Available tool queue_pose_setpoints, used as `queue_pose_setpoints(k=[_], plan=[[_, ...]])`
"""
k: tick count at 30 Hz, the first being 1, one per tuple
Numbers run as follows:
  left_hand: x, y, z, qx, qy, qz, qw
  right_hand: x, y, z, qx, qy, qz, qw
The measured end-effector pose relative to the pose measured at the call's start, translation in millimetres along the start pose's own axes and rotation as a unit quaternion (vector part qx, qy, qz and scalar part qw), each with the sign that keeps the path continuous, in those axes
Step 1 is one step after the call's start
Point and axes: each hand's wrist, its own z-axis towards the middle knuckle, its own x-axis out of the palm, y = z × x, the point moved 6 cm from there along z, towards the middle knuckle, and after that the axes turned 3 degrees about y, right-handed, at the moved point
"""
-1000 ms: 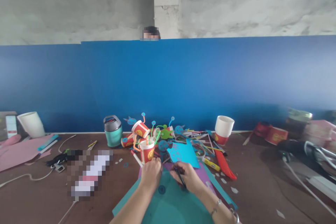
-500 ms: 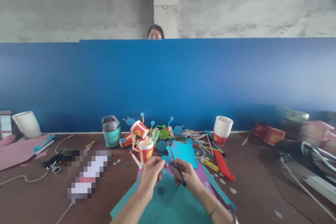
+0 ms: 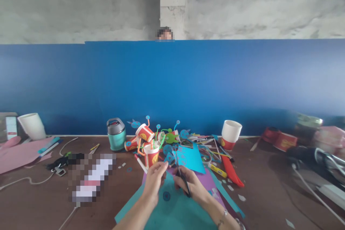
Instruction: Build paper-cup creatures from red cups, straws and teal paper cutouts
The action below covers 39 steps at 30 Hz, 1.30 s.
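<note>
My right hand [image 3: 190, 181] is closed around a pair of scissors [image 3: 184, 182], its dark handles in my fingers and the thin blades pointing up and away. Closed in a pinch to the left of it, my left hand [image 3: 155, 181] has a small blue paper piece [image 3: 169, 157] with a drawn mark at its fingertips. Both hands hover over a teal sheet [image 3: 172, 212], on which lies a small round blue cutout [image 3: 166, 196]. Beyond the hands, a bright blue sheet [image 3: 198, 160] bears pinkish drawn outlines. Purple paper [image 3: 215, 188] shows from under the teal sheet.
Red-and-white paper cups [image 3: 151, 154] with straws and cutouts cluster ahead. A teal container [image 3: 116, 138] stands left of them, stacked cups [image 3: 231, 134] to the right. A yellow glue tube [image 3: 217, 170] lies near red material [image 3: 232, 172]. A blue partition [image 3: 172, 82] rises behind; a person's head [image 3: 165, 33] shows above.
The scissors have tilted a little and moved slightly away from the left hand. The blue paper piece at my left fingertips has turned and shows its face more. The whole view has shifted slightly.
</note>
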Motion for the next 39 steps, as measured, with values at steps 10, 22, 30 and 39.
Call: queue_pose_setpoints(k=[10, 22, 30, 39], plan=[[15.4, -8, -10, 0.028, 0.062, 0.037, 0.997, 2, 3, -1, -0.034, 0.021, -0.014, 0.999], [15.2, -10, -12, 0.032, 0.067, 0.046, 0.996, 6, 5, -2, -0.042, 0.031, -0.014, 0.999], [15.7, -9, -10, 0.017, 0.072, 0.045, 0.996, 8, 9, -2, -0.050, 0.009, -0.005, 0.999], [15.2, -7, -8, 0.008, 0.090, 0.051, 0.995, 9, 9, -3, -0.056, 0.003, -0.016, 0.998]])
